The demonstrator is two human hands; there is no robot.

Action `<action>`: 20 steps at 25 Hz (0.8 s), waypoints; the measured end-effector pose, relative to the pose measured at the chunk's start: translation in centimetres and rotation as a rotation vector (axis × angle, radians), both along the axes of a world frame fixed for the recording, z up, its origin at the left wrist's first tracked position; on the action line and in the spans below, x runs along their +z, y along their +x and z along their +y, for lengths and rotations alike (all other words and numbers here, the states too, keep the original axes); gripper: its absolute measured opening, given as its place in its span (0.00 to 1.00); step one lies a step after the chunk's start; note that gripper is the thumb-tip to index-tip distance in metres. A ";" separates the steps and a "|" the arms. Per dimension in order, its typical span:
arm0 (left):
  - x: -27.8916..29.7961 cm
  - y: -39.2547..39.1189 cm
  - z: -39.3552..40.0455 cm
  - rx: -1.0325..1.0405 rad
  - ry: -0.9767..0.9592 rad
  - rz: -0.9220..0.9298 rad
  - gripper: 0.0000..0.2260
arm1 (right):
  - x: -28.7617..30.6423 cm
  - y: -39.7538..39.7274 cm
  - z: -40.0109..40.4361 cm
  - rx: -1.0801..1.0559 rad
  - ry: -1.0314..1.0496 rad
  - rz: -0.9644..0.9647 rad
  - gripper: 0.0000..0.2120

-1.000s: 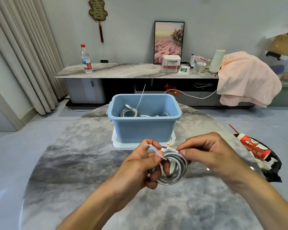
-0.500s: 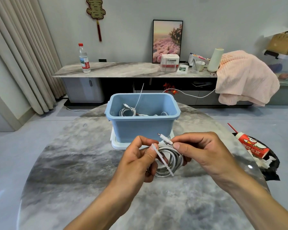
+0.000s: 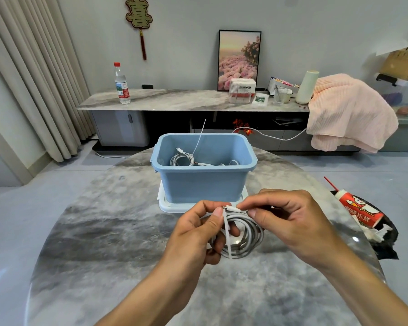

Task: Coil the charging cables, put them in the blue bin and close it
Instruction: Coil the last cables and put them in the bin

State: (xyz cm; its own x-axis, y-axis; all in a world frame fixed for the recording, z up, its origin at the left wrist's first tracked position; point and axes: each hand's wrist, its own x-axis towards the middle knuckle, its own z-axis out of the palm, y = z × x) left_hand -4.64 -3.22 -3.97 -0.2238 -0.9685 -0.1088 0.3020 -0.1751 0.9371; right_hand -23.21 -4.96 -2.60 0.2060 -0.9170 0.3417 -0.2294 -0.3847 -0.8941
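Above the round grey marble table [image 3: 104, 243], the left hand [image 3: 196, 234] curls its fingers through a coiled white charging cable [image 3: 244, 238], thumb pressed to the top of the coil where a flat white tie strip [image 3: 227, 231] crosses it. The right hand [image 3: 290, 220] pinches the cable's white plug end [image 3: 233, 208] between thumb and forefinger, just above the coil; the remaining right fingers are bent in, and the tip of the connector is too small to identify.

Just beyond the hands, the blue bin [image 3: 204, 184] stands open on the table, sitting on its white lid [image 3: 174, 205], of which only an edge shows. Inside lie more white cables [image 3: 183, 158], one loose end rising above the rim; the far-side contents are hard to separate.

At the table's right edge lies a red carton [image 3: 360, 211] with a cartoon figure and Chinese characters, not clearly readable, on dark crumpled wrapping [image 3: 384, 241].

On the sideboard [image 3: 174, 100] behind, a white box [image 3: 242, 90] reads "Panasonic"; the water bottle [image 3: 121, 84] has a red label whose print is illegible. A red and gold Chinese character ornament [image 3: 139, 14] hangs on the wall, its top cut off. A pink blanket [image 3: 346, 111] hides the sideboard's right end.
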 end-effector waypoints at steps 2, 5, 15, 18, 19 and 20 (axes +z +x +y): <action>0.3 -0.1 0.2 0.015 0.029 0.036 0.06 | -0.1 0.1 -0.1 0.015 0.000 -0.025 0.07; 0.7 -0.2 0.3 0.016 0.046 0.072 0.05 | -0.1 0.2 0.0 0.020 0.026 -0.113 0.08; 0.1 0.5 -0.4 0.074 0.059 -0.005 0.09 | -1.0 0.3 0.1 0.050 -0.052 0.001 0.09; 0.2 0.4 -0.3 0.076 0.052 -0.023 0.10 | -0.9 0.6 0.2 0.058 -0.092 0.029 0.12; 0.2 0.3 -0.3 0.076 0.055 -0.029 0.10 | -1.0 0.7 0.2 0.039 -0.114 0.044 0.12; 0.2 0.3 -0.3 0.076 0.057 -0.037 0.11 | -1.1 0.8 0.1 0.023 -0.124 0.047 0.11</action>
State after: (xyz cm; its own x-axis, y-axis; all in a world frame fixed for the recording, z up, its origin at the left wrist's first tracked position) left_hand -4.37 -3.50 -3.80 -0.1446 -0.9747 -0.1706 0.2817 -0.2058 0.9372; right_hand -22.38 -4.86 -3.71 0.2446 -0.8631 0.4418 -0.2596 -0.4974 -0.8278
